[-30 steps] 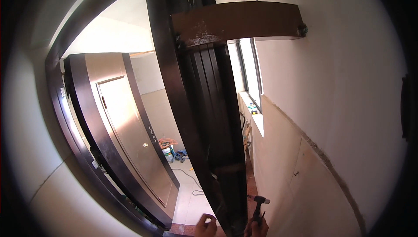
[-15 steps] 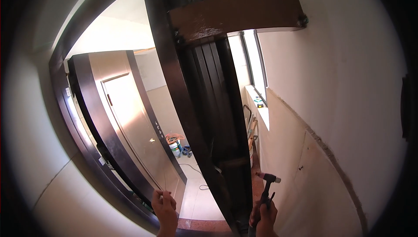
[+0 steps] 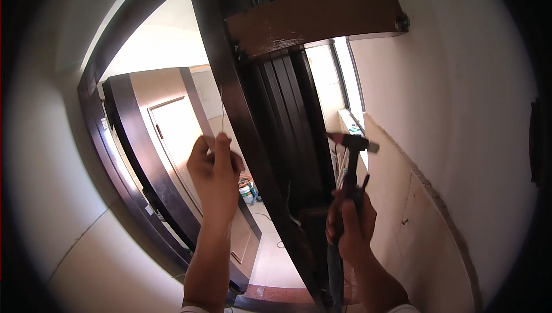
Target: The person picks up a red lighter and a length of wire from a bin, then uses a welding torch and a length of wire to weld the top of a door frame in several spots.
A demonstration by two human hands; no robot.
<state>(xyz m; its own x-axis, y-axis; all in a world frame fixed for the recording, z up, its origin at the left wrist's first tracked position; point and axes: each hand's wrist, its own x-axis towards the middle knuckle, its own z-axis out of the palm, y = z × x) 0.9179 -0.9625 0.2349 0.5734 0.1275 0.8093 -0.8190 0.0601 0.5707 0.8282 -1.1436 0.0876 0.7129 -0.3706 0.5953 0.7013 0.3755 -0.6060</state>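
Both your hands have risen since the earlier frame: left hand (image 3: 214, 166) pinches a thin wire (image 3: 222, 112) beside the dark door frame (image 3: 241, 140); right hand (image 3: 351, 227) grips the hammer (image 3: 352, 158) upright.

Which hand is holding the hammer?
The right hand holds the hammer, gripping its dark handle with the head pointing up beside the dark door frame. The left hand only pinches a thin wire.
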